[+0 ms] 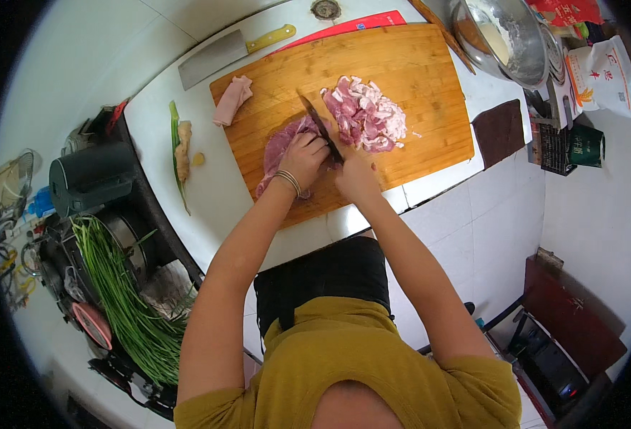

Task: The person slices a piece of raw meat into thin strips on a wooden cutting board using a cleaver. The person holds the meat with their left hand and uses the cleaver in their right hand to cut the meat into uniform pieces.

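Observation:
A slab of raw meat [280, 152] lies on the wooden cutting board [430, 93]. My left hand [305, 159], with bangles at its wrist, presses down on the slab with curled fingers. My right hand [356, 175] grips a knife [318, 118], whose dark narrow blade stands at the slab's right edge beside my left fingertips. The knife's handle is hidden in my fist. Just right of the blade sits a heap of sliced meat [365, 114]. A folded pale pink piece of meat or skin [232, 100] rests at the board's far left corner.
Behind the board lie a cleaver [219, 57] and a red flat item [344, 28]. Ginger [183, 150] and a green onion [174, 118] are to its left. A metal bowl [523, 50] stands at the far right, a brown cloth [499, 134] nearer. Long green stalks [119, 300] fill the lower left.

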A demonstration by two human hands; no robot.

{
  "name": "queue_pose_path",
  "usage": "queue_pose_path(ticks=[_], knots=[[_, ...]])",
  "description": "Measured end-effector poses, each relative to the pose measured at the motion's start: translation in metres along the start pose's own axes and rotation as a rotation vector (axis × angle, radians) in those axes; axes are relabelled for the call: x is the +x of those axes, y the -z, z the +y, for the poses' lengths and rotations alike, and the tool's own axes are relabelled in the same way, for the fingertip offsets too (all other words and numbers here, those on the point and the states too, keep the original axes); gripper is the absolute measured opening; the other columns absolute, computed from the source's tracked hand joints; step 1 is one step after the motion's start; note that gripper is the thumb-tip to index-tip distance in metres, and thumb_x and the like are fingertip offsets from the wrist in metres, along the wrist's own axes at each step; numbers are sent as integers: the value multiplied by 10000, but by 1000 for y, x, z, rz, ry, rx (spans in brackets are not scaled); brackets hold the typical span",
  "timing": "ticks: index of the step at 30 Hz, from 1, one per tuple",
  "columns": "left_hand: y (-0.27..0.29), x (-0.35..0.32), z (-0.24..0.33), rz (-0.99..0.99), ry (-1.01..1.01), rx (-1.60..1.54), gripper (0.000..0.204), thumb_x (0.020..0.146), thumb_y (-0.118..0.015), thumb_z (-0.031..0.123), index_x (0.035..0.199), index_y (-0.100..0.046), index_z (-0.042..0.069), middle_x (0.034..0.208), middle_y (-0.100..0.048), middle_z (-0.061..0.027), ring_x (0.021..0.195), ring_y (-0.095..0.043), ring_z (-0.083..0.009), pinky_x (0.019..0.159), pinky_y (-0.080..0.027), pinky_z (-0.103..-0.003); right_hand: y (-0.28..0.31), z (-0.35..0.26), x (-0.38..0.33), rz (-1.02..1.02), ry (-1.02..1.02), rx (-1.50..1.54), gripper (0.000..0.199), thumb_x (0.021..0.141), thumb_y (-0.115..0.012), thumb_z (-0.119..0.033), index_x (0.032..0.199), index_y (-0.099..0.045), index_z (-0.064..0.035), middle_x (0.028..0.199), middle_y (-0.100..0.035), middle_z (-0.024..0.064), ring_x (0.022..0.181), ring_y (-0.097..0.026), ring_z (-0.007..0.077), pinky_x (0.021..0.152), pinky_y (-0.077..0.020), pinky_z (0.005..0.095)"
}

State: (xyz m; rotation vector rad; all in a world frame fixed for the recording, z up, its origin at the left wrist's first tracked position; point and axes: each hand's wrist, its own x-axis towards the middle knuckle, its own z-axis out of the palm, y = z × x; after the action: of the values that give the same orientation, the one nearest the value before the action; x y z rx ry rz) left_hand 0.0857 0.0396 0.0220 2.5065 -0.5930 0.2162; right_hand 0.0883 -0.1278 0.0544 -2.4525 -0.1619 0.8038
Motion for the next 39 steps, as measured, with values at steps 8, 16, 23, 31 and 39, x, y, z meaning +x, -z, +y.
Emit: queue_pose_path(ticks=[8,16,23,31,39], knots=[[-3,-3,2,-47,-5,35,239,629,-679,144,858,-649,82,960,-591,-24,971,-518,-228,880,-419,-361,-9,12,-41,29,-147,68,231,752,-574,-67,945,-540,57,879,-619,307,845,-610,455,749,-491,508],[0,-2,-1,-71,13,42,236,637,-699,157,858,-655,88,970,-589,-17,992,-509,-228,885,-417,-367,14,-5,-18,-54,-29,-50,267,769,-564,-60,1008,-544,59,912,-622,290,906,-614,418,786,-490,481],[-3,-1,4,5,46,-20,230,629,-696,156,849,-660,100,960,-588,-12,971,-511,-224,868,-423,-367,10,-19,25,-68,-67,-76,287,785,-562,-74,1031,-545,73,983,-614,289,949,-594,424,856,-461,482],[3,1,2,-21,37,-5,214,625,-691,130,834,-658,96,923,-581,-7,939,-512,-226,843,-433,-353,1,21,-34,107,50,-46,331,711,-601,-52,1000,-546,100,1007,-588,305,961,-572,453,818,-472,493],[7,-1,7,-110,78,-51,241,633,-698,107,869,-647,91,973,-565,-32,998,-493,-256,894,-421,-380,22,-22,36,-89,-41,-101,247,744,-582,-61,945,-588,83,859,-620,294,864,-614,438,770,-491,490]])
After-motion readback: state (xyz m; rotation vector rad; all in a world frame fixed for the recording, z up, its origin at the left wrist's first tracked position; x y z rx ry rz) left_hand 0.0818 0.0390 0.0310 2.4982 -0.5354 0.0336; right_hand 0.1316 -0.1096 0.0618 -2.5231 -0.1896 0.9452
